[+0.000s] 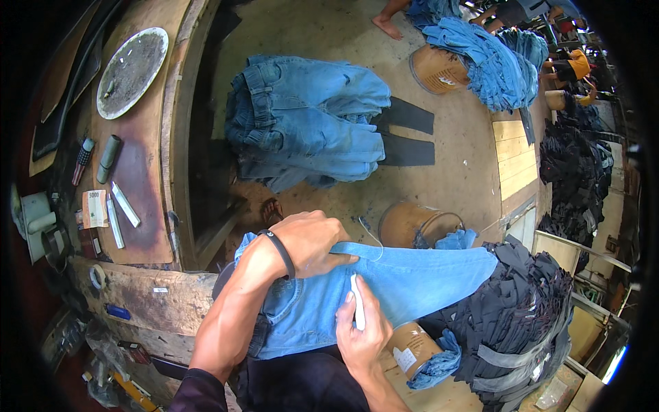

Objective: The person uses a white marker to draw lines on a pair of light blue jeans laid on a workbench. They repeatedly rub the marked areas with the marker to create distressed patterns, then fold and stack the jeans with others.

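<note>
A pair of light blue jeans [412,281] lies stretched across my lap, its leg pointing right. My left hand [312,242] presses down on the upper edge of the denim, fingers closed over it; a black band circles that wrist. My right hand [360,329] grips a short white chalk stick [357,302] with its tip against the fabric near the middle of the leg.
A stack of folded blue jeans [309,123] sits on the floor ahead. Black garments [522,316] are piled at my right beside brown drums [412,223]. A wooden bench [137,199] on the left carries a round plate [132,70], chalk sticks and small tools. Other people sit at top right.
</note>
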Demonstrator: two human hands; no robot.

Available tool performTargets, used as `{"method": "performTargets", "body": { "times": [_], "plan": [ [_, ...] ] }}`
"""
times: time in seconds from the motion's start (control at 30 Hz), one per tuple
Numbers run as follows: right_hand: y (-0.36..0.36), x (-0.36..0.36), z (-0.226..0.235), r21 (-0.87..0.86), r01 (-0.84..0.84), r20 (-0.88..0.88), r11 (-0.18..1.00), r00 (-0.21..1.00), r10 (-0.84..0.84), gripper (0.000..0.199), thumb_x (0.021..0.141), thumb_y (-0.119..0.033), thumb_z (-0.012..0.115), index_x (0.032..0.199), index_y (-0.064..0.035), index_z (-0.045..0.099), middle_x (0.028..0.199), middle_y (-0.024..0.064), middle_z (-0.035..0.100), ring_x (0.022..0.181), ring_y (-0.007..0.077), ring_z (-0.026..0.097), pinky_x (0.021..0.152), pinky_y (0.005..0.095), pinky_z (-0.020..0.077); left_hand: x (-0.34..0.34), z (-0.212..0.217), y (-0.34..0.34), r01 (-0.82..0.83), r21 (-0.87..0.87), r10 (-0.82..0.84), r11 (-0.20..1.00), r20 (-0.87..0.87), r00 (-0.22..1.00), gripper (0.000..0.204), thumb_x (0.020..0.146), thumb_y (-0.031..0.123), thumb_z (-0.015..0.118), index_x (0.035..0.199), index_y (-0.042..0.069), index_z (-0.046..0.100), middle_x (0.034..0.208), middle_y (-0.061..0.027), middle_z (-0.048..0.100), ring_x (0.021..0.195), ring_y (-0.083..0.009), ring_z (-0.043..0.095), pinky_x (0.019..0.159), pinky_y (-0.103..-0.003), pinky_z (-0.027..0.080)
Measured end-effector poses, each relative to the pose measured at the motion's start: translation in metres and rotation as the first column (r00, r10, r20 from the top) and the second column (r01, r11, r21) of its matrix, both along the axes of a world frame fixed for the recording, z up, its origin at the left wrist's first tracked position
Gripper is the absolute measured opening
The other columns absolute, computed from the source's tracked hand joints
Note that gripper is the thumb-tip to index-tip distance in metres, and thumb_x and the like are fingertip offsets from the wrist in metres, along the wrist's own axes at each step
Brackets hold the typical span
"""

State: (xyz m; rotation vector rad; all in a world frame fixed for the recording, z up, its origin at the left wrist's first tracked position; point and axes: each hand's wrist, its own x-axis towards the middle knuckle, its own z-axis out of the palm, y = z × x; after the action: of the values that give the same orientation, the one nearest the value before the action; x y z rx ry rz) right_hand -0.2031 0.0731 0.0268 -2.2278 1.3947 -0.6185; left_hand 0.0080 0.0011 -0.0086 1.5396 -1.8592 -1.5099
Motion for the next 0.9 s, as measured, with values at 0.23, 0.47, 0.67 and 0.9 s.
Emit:
{"method": "performTargets", "body": {
  "times": [0.23,0.47,0.67,0.9],
  "plan": [
    [-0.001,0.001,0.001,0.051,0.039,-0.022,0.998,0.999,-0.037,0.038,0.09,0.007,0.072,0.127,0.0085,0.071,0.095,0.021,0.077,0.071,0.0284,0.075,0.064,0.0367,0.0594,0.0,0.001,-0.001,0.015,0.042,-0.015,0.999,0.003,1.0,0.039,0.095,0.04,0.074,0.109,0.004,0.081,0.092,-0.0264,0.076,0.096,-0.0452,0.073,0.088,-0.051,0.059],
    [0.003,-0.001,0.002,0.043,0.046,-0.026,0.998,0.999,-0.045,0.032,0.091,0.006,0.073,0.123,0.0082,0.072,0.098,0.0217,0.079,0.077,0.0304,0.078,0.067,0.0371,0.0615,0.001,0.004,-0.002,0.001,0.046,-0.001,0.999,-0.006,1.0,0.038,0.095,0.038,0.074,0.108,0.003,0.08,0.091,-0.0263,0.075,0.093,-0.0456,0.073,0.086,-0.051,0.059],
    [0.002,0.002,-0.006,-0.083,-0.005,0.022,0.997,1.0,0.007,0.034,0.091,0.005,0.073,0.125,0.0075,0.072,0.089,0.0179,0.077,0.064,0.0257,0.071,0.058,0.0359,0.0564,0.001,0.007,-0.004,0.03,0.078,-0.032,0.997,0.027,0.999,0.04,0.094,0.038,0.075,0.11,0.002,0.08,0.092,-0.0275,0.075,0.094,-0.0464,0.073,0.088,-0.052,0.059],
    [0.003,-0.002,-0.005,0.022,-0.066,-0.031,0.998,0.997,0.066,0.035,0.091,0.005,0.074,0.126,0.0083,0.072,0.09,0.0169,0.077,0.065,0.0242,0.071,0.059,0.0358,0.0563,0.002,0.009,-0.003,0.009,0.085,-0.01,0.996,0.01,1.0,0.039,0.095,0.04,0.074,0.11,0.004,0.08,0.091,-0.027,0.075,0.095,-0.0449,0.074,0.089,-0.051,0.059]
  ]
}}
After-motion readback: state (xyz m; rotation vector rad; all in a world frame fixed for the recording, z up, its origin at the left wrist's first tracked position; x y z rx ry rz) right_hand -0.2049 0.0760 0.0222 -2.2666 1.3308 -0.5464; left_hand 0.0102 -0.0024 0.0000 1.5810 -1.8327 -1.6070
